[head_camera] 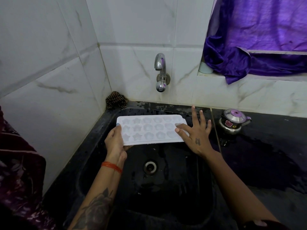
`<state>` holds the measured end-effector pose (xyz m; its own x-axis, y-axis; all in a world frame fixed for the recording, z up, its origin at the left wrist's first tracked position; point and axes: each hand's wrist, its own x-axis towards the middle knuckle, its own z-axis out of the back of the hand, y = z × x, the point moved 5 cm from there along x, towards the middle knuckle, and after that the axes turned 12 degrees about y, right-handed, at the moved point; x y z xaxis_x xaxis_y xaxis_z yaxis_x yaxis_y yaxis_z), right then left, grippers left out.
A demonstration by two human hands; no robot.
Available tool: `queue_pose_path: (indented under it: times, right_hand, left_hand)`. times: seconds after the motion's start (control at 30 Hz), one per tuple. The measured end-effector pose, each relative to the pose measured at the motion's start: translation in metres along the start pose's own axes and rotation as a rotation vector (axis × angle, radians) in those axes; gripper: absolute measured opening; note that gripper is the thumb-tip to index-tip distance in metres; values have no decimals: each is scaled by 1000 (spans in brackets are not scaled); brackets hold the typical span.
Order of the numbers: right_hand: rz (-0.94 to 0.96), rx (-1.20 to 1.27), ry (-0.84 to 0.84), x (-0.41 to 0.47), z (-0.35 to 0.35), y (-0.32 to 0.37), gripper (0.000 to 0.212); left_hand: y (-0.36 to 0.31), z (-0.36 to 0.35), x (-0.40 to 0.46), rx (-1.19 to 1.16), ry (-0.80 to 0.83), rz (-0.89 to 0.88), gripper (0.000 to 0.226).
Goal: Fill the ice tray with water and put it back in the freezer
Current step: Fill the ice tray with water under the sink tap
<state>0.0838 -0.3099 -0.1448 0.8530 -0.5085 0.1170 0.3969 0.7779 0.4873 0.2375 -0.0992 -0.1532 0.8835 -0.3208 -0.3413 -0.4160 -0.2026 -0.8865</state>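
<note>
A white ice tray (149,128) with star and flower shaped moulds is held level over the black sink (166,188), below and in front of the chrome wall tap (160,72). My left hand (115,143) grips the tray's left end, thumb on top and fingers underneath. My right hand (196,131) is at the tray's right end with fingers spread and straight, thumb and forefinger touching the top surface. No water runs from the tap. I cannot tell whether the moulds hold water.
A small steel pressure cooker (232,122) stands on the wet black counter (265,155) right of the sink. A brown scrubber (116,100) sits in the back left corner. A purple curtain (257,39) hangs over the window ledge at the upper right. Tiled walls close off the left and back.
</note>
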Motion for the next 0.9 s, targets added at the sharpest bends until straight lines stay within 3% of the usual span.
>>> queue_pose_path:
  times: [0.4, 0.63, 0.9]
  right_hand:
    - [-18, -109, -39, -2, 4, -1, 63]
    - [73, -104, -79, 3, 8, 17, 69]
    - [100, -242, 27, 9, 2, 32, 65]
  left_hand:
    - [2, 0, -2, 6, 2, 14, 17]
    - [1, 0, -4, -7, 4, 14, 13]
    - [0, -2, -4, -13, 3, 15, 11]
